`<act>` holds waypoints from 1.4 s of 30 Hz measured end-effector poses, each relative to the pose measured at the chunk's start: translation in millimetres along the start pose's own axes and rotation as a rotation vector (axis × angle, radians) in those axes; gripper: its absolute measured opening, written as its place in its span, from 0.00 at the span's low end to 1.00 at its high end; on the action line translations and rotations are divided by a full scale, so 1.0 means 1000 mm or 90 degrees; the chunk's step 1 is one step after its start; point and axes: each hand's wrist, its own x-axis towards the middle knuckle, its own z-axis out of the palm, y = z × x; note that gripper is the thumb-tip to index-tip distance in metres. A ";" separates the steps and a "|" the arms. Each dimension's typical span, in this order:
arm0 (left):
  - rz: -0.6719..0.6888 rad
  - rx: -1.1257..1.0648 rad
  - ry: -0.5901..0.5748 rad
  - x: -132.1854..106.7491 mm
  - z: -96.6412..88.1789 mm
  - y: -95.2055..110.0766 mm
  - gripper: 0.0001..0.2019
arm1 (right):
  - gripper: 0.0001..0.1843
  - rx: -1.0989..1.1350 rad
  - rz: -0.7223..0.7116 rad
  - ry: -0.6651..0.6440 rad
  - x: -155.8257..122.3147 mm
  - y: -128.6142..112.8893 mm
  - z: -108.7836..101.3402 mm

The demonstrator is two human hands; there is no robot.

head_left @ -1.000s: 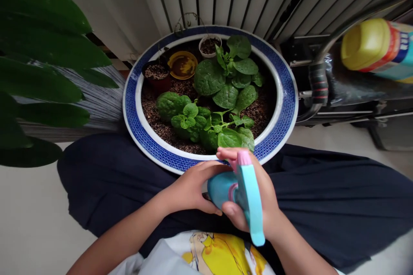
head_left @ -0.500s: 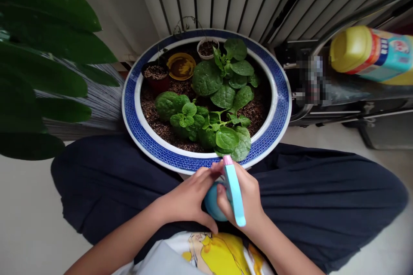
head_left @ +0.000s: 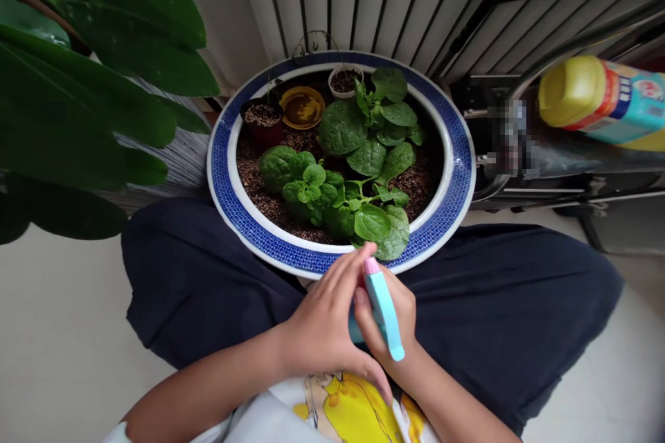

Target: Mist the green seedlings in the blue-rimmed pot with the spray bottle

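Observation:
My right hand is wrapped round the neck of a light blue spray bottle, its thumb on the near side. The sprayer's pink nozzle points away from me, toward the plants. My left hand arches over the bottle's left side with fingers stretched out close to the nozzle and thumb spread apart. Most of the bottle's body is hidden behind both hands. Just beyond the hands stands a large blue-and-white ceramic pot, where leafy green plants grow in dark soil.
Inside the pot are a small dark red pot, a yellow dish and a small white pot. A white radiator stands behind. Broad leaves overhang the left; a yellow-capped bottle lies at right.
My left hand has slid from the bottle's body up and over toward the nozzle, covering more of the body. My right hand keeps its hold. The view has shifted slightly.

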 end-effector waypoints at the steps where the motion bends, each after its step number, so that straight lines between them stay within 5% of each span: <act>1: -0.010 -0.022 -0.007 0.001 0.001 0.001 0.66 | 0.05 0.004 -0.001 -0.001 0.001 0.000 0.003; 9: 0.000 -0.020 0.120 0.004 0.002 -0.009 0.69 | 0.18 0.037 0.005 -0.039 0.016 0.007 0.011; 16: -0.137 -0.148 0.100 -0.002 0.012 -0.014 0.70 | 0.11 0.006 0.065 -0.070 0.014 0.005 0.009; 19: -0.165 -0.174 0.095 -0.003 0.015 -0.013 0.60 | 0.02 -0.015 0.037 -0.040 0.016 0.001 0.007; 23: -0.165 -0.182 0.097 0.003 0.010 -0.013 0.52 | 0.03 -0.006 0.033 -0.035 0.019 0.001 0.006; 28: -0.104 -0.140 0.024 0.010 0.000 -0.027 0.72 | 0.13 0.064 0.072 -0.055 0.017 0.011 0.008; 31: -0.100 -0.093 0.001 0.011 -0.001 -0.032 0.76 | 0.18 0.081 0.108 -0.044 0.016 0.015 0.004; 38: -0.213 -0.036 -0.008 0.012 0.007 -0.024 0.61 | 0.20 0.040 0.056 -0.083 0.026 0.018 -0.009; 42: -0.162 -0.105 -0.034 0.012 0.005 -0.029 0.51 | 0.21 -0.040 0.003 -0.111 0.026 0.020 -0.004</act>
